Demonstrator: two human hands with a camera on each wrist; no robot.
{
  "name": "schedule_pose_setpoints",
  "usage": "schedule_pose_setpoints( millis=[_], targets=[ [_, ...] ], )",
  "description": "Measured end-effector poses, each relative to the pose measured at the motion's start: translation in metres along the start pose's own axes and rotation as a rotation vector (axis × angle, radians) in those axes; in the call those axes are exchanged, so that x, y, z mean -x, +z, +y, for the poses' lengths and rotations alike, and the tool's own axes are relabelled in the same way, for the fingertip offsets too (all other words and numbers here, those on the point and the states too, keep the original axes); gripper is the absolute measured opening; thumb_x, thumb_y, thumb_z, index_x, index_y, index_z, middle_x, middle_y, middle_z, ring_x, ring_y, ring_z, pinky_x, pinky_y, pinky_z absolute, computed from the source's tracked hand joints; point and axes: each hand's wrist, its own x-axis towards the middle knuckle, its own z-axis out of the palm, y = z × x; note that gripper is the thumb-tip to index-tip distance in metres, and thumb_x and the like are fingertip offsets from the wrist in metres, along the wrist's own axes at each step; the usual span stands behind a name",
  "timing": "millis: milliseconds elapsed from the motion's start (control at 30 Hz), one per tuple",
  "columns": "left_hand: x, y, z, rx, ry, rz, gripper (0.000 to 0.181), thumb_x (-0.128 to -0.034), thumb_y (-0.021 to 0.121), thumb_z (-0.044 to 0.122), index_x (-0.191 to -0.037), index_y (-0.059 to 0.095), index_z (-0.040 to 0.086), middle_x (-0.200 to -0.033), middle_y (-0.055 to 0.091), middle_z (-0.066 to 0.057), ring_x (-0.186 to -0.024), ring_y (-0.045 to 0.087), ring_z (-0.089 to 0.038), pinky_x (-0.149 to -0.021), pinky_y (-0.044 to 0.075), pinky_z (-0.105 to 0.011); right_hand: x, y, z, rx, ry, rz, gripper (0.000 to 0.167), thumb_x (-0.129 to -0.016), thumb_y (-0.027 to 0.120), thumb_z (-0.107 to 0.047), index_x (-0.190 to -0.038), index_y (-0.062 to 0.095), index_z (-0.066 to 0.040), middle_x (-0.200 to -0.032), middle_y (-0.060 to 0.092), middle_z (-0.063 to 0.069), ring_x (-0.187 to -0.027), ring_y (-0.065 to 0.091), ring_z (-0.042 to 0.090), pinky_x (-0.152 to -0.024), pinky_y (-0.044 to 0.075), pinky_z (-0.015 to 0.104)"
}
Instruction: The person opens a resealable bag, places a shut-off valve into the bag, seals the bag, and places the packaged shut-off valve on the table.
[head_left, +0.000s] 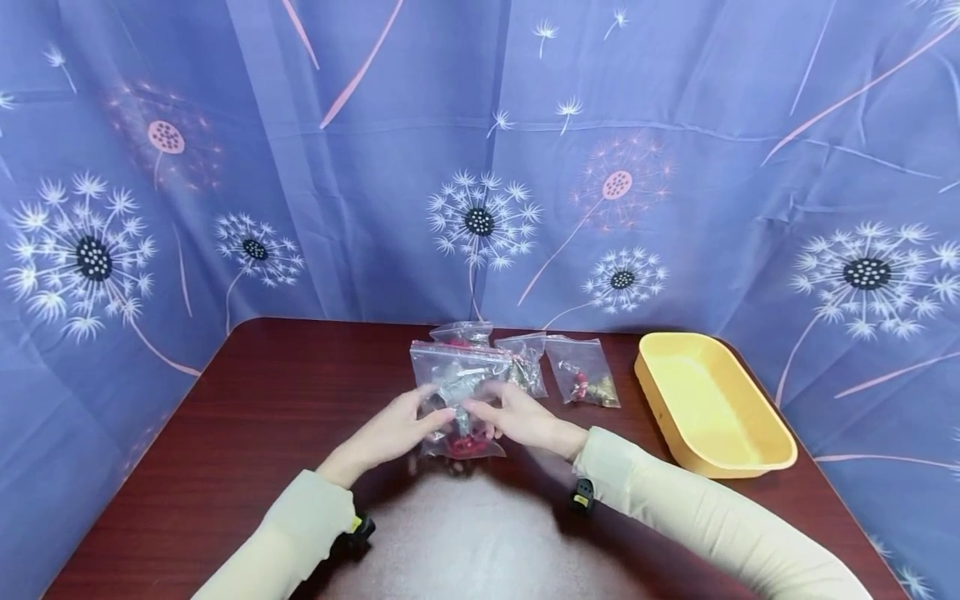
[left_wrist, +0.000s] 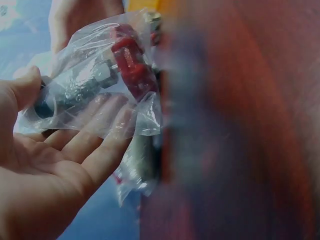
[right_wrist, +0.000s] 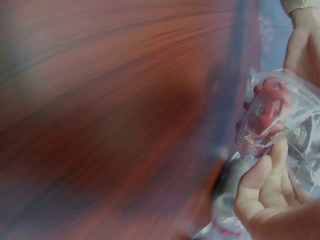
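Both hands hold a clear zip bag (head_left: pixel 453 360) upright over the table, with a metal valve (left_wrist: pixel 82 82) inside. Its red handwheel (left_wrist: pixel 132 65) is at the bag's lower end in the head view. The left hand (head_left: pixel 392 432) grips the bag from its left side, thumb in front and fingers spread behind. On the other side, the right hand (head_left: pixel 528 421) pinches the bag near the handwheel, its fingers bent against the plastic in the right wrist view. Behind lie other zip bags: one with red parts (head_left: pixel 461 332), one with metal pieces (head_left: pixel 528 375), and one with a red-handled brass-coloured fitting (head_left: pixel 585 375).
A yellow plastic tub (head_left: pixel 716 457) stands at the right on the dark red-brown wooden table (head_left: pixel 300 367). Blue dandelion-print cloth (head_left: pixel 360 200) hangs around the table's back and sides. Dark wrist cameras (head_left: pixel 582 496) sit under both sleeves.
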Motion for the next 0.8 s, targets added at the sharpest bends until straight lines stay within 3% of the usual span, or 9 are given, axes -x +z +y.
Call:
schedule_pose_setpoints(
  millis=[167, 267, 367, 567, 800],
  targets=[
    [0.003, -0.029, 0.003, 0.141, -0.035, 0.080, 0.057, -0.1005, 0.056, 0.029, -0.146, 0.034, 0.000, -0.116, 0.063, -0.019, -0.096, 0.066, -0.026, -0.081, 0.054, -0.040, -0.022, 0.010, -0.021, -0.179, 0.056, 0.053, 0.034, -0.096, 0.063, -0.029, -0.111, 0.062, 0.001, -0.079, 0.066, 0.009, -0.060, 0.059, 0.017, -0.060, 0.052, 0.034],
    [0.001, -0.048, 0.002, 0.226, -0.058, 0.131, 0.058, -0.1029, 0.051, 0.022, -0.148, 0.026, -0.005, -0.122, 0.056, -0.028, -0.098, 0.064, -0.029, -0.082, 0.054, -0.041, -0.042, 0.017, -0.033, -0.266, 0.098, 0.092, 0.033, -0.095, 0.065, -0.026, -0.111, 0.062, 0.002, -0.083, 0.065, 0.007, -0.058, 0.056, 0.014, -0.057, 0.049, 0.029],
    [-0.002, -0.067, -0.002, 0.294, -0.093, 0.179, 0.060, -0.1046, 0.047, 0.022, -0.148, 0.020, -0.009, -0.120, 0.054, -0.028, -0.094, 0.065, -0.025, -0.081, 0.054, -0.039, -0.066, 0.027, -0.043, -0.385, 0.168, 0.127, 0.028, -0.093, 0.067, -0.024, -0.108, 0.064, 0.000, -0.080, 0.062, 0.004, -0.058, 0.053, 0.012, -0.056, 0.046, 0.025],
    [-0.014, -0.097, -0.018, 0.442, -0.213, 0.261, 0.057, -0.1067, 0.039, 0.028, -0.146, 0.022, -0.009, -0.104, 0.060, -0.010, -0.083, 0.066, -0.012, -0.078, 0.053, -0.030, -0.110, 0.049, -0.059, -0.584, 0.227, 0.205, 0.015, -0.092, 0.066, -0.016, -0.099, 0.064, -0.003, -0.077, 0.061, 0.001, -0.060, 0.051, 0.009, -0.050, 0.042, 0.020],
    [-0.033, -0.109, -0.036, 0.369, -0.313, 0.341, 0.051, -0.1053, 0.043, 0.028, -0.140, 0.034, -0.008, -0.090, 0.060, 0.000, -0.074, 0.061, -0.006, -0.067, 0.051, -0.025, -0.140, 0.069, -0.057, -0.699, 0.285, 0.308, 0.015, -0.094, 0.058, -0.011, -0.098, 0.068, 0.000, -0.074, 0.056, 0.000, -0.059, 0.047, 0.008, -0.052, 0.041, 0.021]
  ],
)
